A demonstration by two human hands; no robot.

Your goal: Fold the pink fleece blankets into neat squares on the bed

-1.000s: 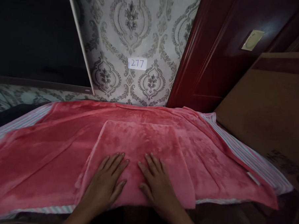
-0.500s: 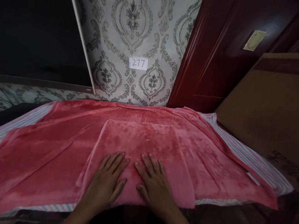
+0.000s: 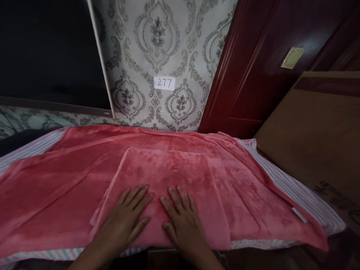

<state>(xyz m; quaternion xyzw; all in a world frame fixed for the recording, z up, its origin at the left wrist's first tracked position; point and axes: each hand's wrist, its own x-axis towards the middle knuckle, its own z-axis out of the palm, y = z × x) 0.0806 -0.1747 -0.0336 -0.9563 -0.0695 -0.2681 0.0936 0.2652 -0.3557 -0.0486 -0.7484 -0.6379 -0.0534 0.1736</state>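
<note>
Both left hand (image 3: 125,216) and right hand (image 3: 182,218) of mine lie flat, spread wide, on pink cloth (image 3: 169,166), at middle of larger blanket (image 3: 67,186). Cloth looks already folded, mostly smooth; what is left, I cannot tell.

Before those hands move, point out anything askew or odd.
The paper label on the wallpaper looks odd: just a handwritten 277. The striped cloth also sticks out unevenly past the pink blanket. No spill or damage shows.

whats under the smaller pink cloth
A larger pink cloth shows to the left, right and far side of the smaller pink cloth. What lies directly beneath is covered.
</note>
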